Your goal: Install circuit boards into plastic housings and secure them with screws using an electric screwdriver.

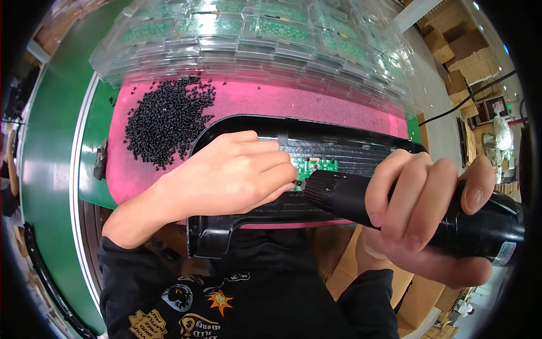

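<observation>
My right hand (415,206) is wrapped round a black electric screwdriver (353,198), which lies nearly level and points left. Its ribbed nose is over a small green circuit board (324,165) set inside a long black plastic housing (361,151). My left hand (240,175) reaches across the housing's left part, fingers curled and pinched right at the screwdriver's nose, above the board. What the fingertips hold, if anything, is too small and covered to make out. Part of the board is hidden behind the left hand and the tool.
A heap of small black screws (164,124) lies on the pink mat (316,104), left of the housing. Stacked clear plastic trays (271,48) with green circuit boards stand along the far side. Cardboard boxes (463,70) are at the far right; a green surface (51,130) extends on the left.
</observation>
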